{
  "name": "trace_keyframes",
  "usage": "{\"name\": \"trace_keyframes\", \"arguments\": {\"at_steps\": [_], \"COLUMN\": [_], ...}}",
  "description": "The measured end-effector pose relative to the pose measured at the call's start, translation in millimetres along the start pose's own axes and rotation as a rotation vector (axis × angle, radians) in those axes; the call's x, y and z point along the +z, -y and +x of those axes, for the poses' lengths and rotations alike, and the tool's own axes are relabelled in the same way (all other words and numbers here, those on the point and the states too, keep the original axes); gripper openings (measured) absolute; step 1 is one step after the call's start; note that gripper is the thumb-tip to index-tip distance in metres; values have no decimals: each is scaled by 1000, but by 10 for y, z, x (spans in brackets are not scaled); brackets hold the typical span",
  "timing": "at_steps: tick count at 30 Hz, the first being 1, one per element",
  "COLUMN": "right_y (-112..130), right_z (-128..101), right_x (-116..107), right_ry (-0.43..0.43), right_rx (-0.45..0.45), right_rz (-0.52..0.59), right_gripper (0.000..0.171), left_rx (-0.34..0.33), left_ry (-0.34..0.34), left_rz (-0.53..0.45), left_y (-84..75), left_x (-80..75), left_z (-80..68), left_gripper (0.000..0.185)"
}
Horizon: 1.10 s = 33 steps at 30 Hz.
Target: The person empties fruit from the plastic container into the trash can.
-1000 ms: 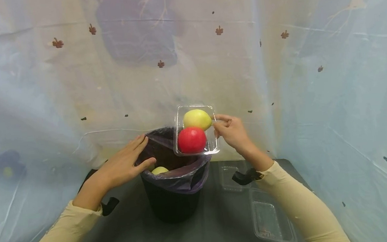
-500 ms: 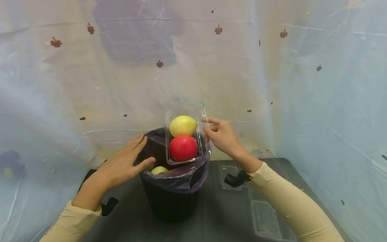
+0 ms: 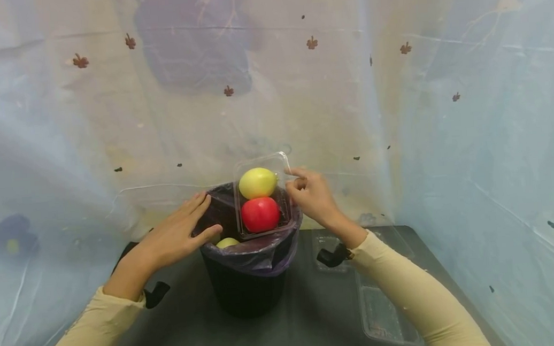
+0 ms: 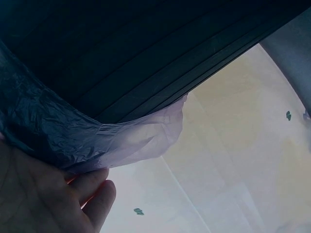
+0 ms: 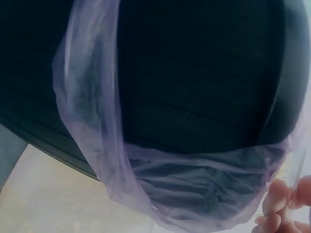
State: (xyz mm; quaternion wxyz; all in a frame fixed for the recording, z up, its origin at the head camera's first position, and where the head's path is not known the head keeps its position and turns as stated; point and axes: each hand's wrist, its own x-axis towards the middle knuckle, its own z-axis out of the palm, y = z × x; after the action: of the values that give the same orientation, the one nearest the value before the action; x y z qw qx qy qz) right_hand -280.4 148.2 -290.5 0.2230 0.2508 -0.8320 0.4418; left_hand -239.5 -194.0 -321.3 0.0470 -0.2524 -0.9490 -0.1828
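A black bin (image 3: 249, 290) lined with a purplish plastic bag (image 3: 265, 257) stands on the table. My left hand (image 3: 177, 231) rests at its left rim, fingers extended; the left wrist view shows its fingertips against the bag's edge. Between thumb and fingers, my right hand (image 3: 313, 194) pinches the right edge of a clear plastic tray (image 3: 285, 207). Inside this tilted tray lie a lemon-like yellow fruit (image 3: 257, 183) and, below it, a red apple (image 3: 260, 215). The tray's lower part overlaps the bin's opening. Deeper in the bin shows a pale green round item (image 3: 227, 242), mostly hidden.
Two more clear plastic containers lie on the dark table (image 3: 311, 320) to the right: a nearer one (image 3: 385, 315) and a farther one (image 3: 325, 247), partly covered by my right arm. A patterned plastic sheet (image 3: 291, 102) hangs behind and at both sides.
My right hand has moved left and slightly down with the fruit tray, bringing it farther over the bin and tilting it. My left hand has stayed in place.
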Motion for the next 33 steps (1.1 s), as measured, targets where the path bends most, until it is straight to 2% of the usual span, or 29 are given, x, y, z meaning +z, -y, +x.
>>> {"name": "trace_keyframes", "arguments": {"at_steps": [14, 33], "right_y": [14, -62], "right_z": [43, 38], "right_x": [106, 278], "right_ry": [-57, -123], "right_rx": [-153, -461], "right_rz": [-150, -338], "right_gripper": [43, 47], "left_rx": [0, 17], "left_ry": [2, -11], "left_rz": [-6, -2], "left_y": [-16, 25], "left_x": [-11, 6], "left_z": [-6, -6], "left_gripper": [95, 94]}}
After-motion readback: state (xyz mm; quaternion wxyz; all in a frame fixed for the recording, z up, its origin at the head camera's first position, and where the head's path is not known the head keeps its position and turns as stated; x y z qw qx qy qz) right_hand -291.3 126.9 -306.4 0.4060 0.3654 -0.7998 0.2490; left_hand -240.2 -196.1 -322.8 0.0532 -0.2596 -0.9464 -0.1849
